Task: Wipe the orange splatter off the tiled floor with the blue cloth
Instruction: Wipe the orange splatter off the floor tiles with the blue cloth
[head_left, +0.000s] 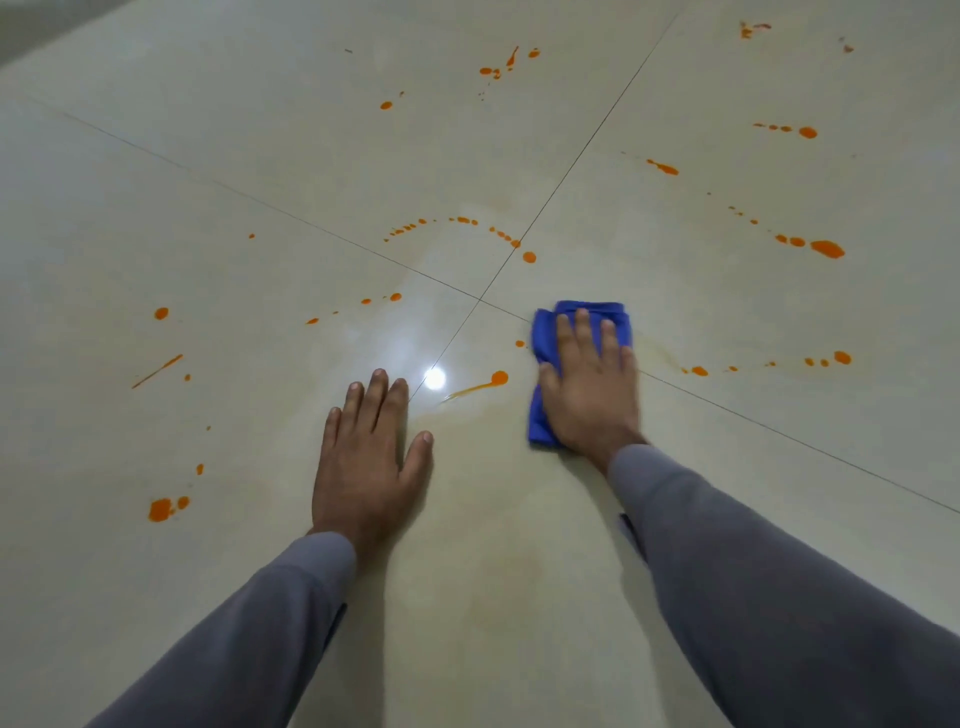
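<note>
Right hand (589, 387) flat on blue cloth (587, 312)

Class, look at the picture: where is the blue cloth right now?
In the head view, the blue cloth lies right of centre on the tiled floor, pressed flat under the right hand, near where four tiles meet.

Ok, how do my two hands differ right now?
The left hand lies flat on the bare tiled floor, holding nothing; the right hand presses on the blue cloth. The left sits nearer the camera, the right further forward. Both have straight fingers and grey sleeves.
</note>
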